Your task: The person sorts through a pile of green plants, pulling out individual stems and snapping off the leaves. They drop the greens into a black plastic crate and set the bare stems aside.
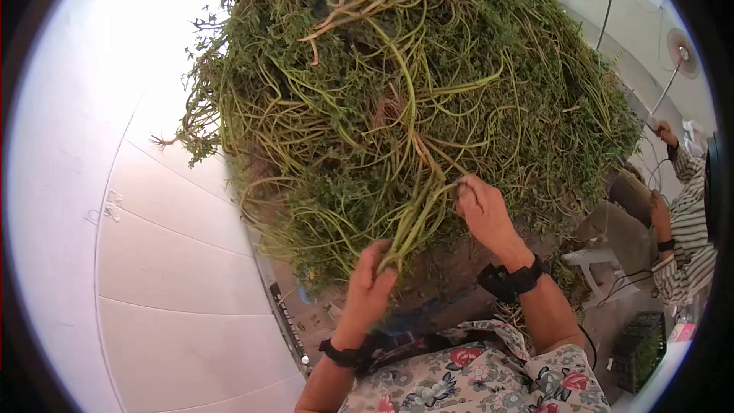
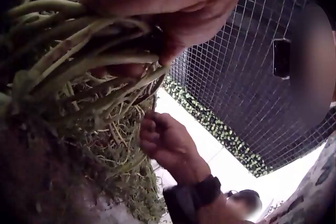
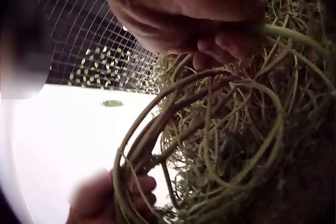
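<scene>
A big heap of green leafy stems (image 1: 397, 92) fills the middle of the head view. My left hand (image 1: 372, 284) grips a bundle of long stems (image 1: 417, 218) at the heap's lower edge; the left wrist view shows the same bundle (image 2: 79, 61) under my curled fingers (image 2: 173, 19). My right hand (image 1: 480, 210) pinches the upper ends of those stems at the heap's front. In the right wrist view its fingers (image 3: 220, 35) curl round a thick green stem (image 3: 294, 35), with looping stems (image 3: 210, 129) below and my left hand (image 3: 100, 198) low in the frame.
A white tiled surface (image 1: 160, 260) spreads to the left. A seated person in a striped shirt (image 1: 684, 222) works at the right, near a white stool (image 1: 596, 260) and a dark crate (image 1: 641, 348). Two standing fans (image 1: 680, 50) are behind. Wire mesh (image 2: 252, 77) shows overhead.
</scene>
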